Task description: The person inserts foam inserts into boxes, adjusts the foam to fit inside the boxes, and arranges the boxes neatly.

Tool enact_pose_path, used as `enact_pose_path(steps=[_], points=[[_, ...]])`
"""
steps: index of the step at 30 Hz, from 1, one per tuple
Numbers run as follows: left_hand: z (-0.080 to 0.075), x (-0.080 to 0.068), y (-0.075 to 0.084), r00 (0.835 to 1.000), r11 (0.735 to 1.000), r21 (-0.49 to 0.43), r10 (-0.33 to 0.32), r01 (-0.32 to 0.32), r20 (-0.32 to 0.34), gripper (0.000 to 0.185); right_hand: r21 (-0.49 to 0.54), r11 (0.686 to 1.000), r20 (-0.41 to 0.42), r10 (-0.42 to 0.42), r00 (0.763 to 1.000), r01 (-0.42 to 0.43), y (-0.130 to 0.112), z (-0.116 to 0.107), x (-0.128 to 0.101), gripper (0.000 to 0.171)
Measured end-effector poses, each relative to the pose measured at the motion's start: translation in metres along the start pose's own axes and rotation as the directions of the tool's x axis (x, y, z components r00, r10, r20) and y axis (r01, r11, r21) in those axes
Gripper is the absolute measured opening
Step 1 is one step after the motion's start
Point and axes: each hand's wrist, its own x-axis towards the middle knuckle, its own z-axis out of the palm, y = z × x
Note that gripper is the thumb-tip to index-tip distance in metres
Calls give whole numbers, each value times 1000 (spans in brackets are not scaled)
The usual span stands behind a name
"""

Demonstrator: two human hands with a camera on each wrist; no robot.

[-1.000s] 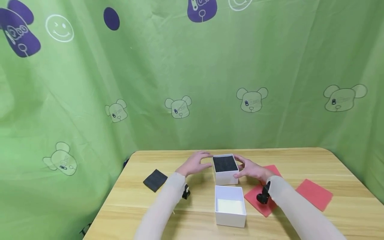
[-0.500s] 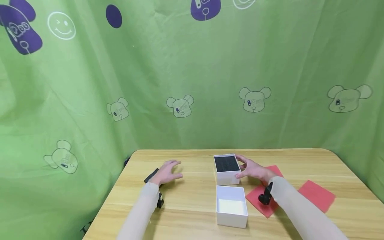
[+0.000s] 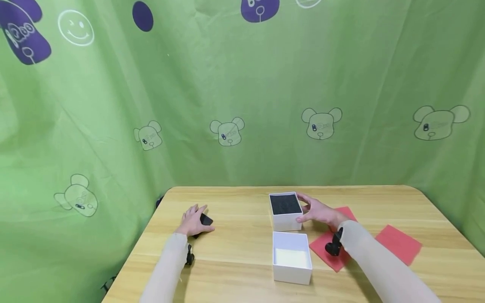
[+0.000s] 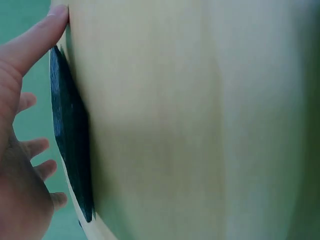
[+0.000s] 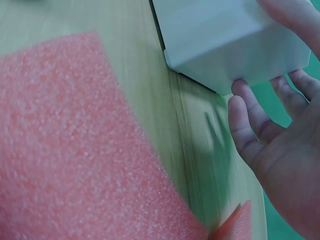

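Hands apart on wooden table (image 3: pixel 242 261). Right hand (image 3: pixel 320 212) cups foam-filled white box (image 3: pixel 285 212), fingers curled round its side, mid-table by red foam sheet (image 3: pixel 331 248). Left hand (image 3: pixel 193 222), fingers relaxed, rests on black foam square (image 3: pixel 206 219) near left edge.

Empty white box (image 3: pixel 291 257), 2 red foam pads (image 3: pixel 398 244), wooden table (image 3: pixel 242 261), green curtain (image 3: pixel 227 84)
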Motion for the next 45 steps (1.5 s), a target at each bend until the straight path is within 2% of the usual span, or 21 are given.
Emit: enact_pose_path(steps=[6, 10, 18, 25, 28, 34, 45], points=[[-2, -2, -3, 998, 998, -18, -52, 53, 47, 95, -19, 1000, 1, 14, 1000, -14, 4, 0, 2, 107], [-2, -5, -2, 996, 996, -38, -73, 75, 50, 97, -5, 1000, 1, 20, 1000, -20, 5, -2, 3, 107], [-3, -7, 0, 995, 997, -50, -58, 63, 86, 101, -8, 1000, 18, 12, 1000, -12, 5, -4, 4, 109], [-7, -8, 1, 990, 994, 20, -106, 105, 87, 105, -11, 1000, 23, -11, 1000, 12, 3, -4, 6, 108], [-8, -7, 2, 988, 991, 66, -121, 115, 91, 101, -6, 1000, 25, -10, 1000, 10, 3, -4, 5, 107], [-10, -5, 13, 990, 989, 118, -97, 85, 100, 90, -13, 1000, 14, -2, 1000, 2, 5, -4, 5, 107], [5, -6, 31, 995, 998, 62, 8, -14, 97, 93, 11, 1000, 28, -15, 1000, 15, 3, -4, 4, 106]])
